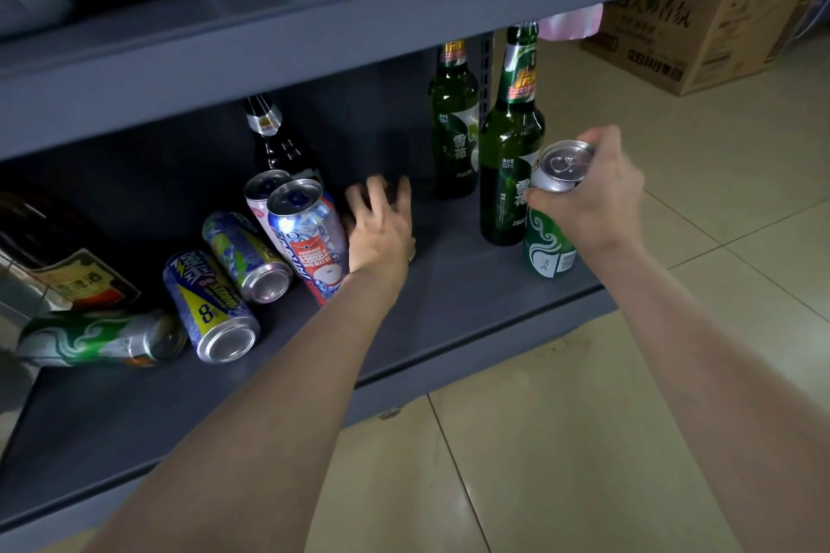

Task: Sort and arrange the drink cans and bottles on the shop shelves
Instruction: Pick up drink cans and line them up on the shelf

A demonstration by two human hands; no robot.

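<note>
Pinching the top rim of an upright green can (pixel 550 238), the right hand (pixel 597 189) steadies it at the lower shelf (pixel 449 296) edge, touching a green bottle (pixel 509 157) at its 9 o'clock. The left hand (pixel 381 222), fingers curled round something dark I cannot make out, reaches in beside a leaning blue-and-red can (pixel 310 238), with more cans lying toppled at 8 o'clock.

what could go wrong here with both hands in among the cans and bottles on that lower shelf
1. The right hand holds a green can right beside the tall green beer bottle near the shelf edge; a bump might tip the bottle toward the tiled floor.
2. The left hand reaches past the leaning blue and red can; a nudge from the forearm could topple it.
3. The yellow and blue can lies on its side and may roll off.
</note>
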